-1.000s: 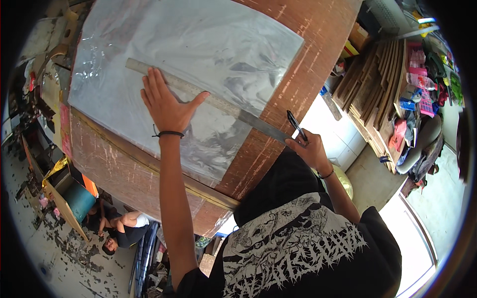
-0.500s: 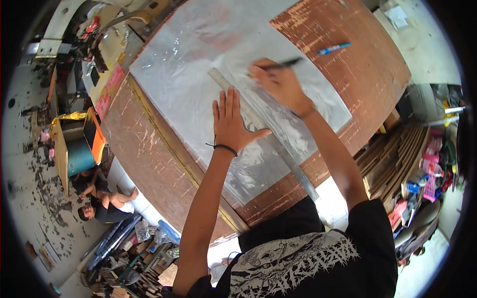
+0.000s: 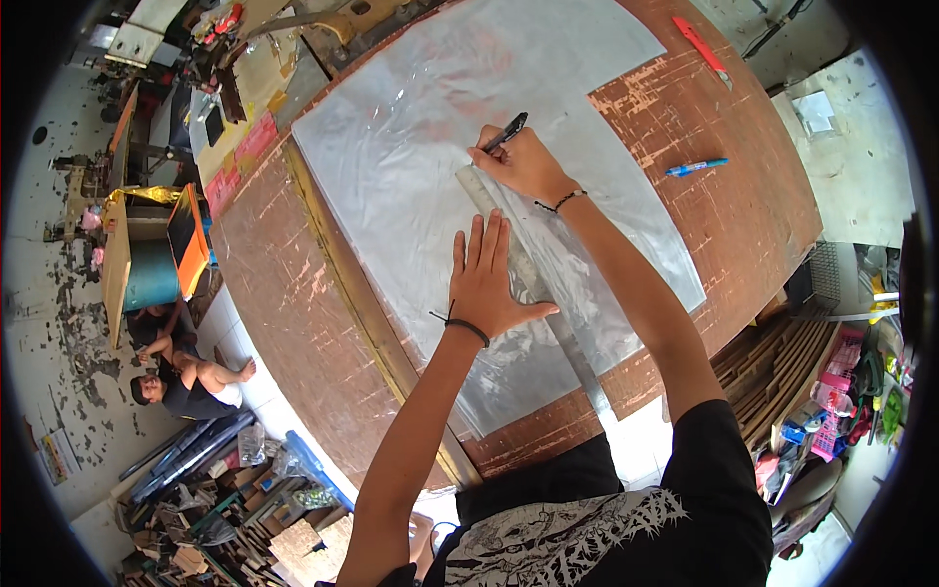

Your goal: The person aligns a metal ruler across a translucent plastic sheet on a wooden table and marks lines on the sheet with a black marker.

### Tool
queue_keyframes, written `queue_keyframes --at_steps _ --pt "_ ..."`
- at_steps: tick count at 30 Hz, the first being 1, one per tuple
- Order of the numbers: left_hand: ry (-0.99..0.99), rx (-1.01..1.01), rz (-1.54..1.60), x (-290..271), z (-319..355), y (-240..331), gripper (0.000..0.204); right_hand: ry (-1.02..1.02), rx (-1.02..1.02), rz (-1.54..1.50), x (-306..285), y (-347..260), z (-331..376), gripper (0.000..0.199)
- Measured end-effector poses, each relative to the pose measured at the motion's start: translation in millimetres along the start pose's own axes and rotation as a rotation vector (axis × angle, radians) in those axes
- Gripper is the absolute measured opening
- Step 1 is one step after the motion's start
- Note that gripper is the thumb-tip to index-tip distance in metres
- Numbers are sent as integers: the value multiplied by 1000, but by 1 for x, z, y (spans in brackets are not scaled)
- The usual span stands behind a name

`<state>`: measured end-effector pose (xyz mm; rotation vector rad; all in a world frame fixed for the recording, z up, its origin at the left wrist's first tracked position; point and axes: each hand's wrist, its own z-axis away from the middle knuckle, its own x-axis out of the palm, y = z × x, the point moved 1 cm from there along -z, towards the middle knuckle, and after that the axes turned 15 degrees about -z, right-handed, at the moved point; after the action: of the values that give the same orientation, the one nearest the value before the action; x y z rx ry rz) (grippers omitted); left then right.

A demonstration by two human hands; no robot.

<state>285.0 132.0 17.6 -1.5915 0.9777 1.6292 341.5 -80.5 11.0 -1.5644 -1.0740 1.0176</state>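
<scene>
The left hand (image 3: 486, 284) presses flat, fingers spread, pinning the ruler (image 3: 533, 289) onto the sheet (image 3: 430, 127). Just beyond it, the right hand (image 3: 523, 161) grips a pen (image 3: 506, 131), tip at the ruler's edge.

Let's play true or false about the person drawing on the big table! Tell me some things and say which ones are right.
1. The right hand holds a black marker. True.
2. The left hand is flat on the ruler. True.
3. The blue pen is in the left hand. False: it lies alone on the brown table, right of the clear plastic sheet.
4. The ruler lies on the floor. False: it lies on the plastic sheet.
5. A red utility knife lies near the table's far edge. True.
</scene>
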Motion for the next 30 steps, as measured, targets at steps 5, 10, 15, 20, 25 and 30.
queue_keyframes --at_steps 5,10,15,20,25,30 --pt "3 -3 13 0 -1 -1 145 -9 -54 35 2 -3 -2 27" --pt "1 -4 -2 0 -1 -3 145 -7 -41 65 4 -8 -2 26" --pt "1 -2 -12 1 0 -2 146 -44 -58 110 3 -7 -2 25" --pt "-11 4 -13 0 0 0 145 -28 -74 122 5 -6 0 24" --pt "-16 -4 -18 1 1 -1 146 -32 -91 117 7 -9 1 24" --pt "-17 -7 -18 2 1 -2 147 -55 -154 237 10 -11 5 22"
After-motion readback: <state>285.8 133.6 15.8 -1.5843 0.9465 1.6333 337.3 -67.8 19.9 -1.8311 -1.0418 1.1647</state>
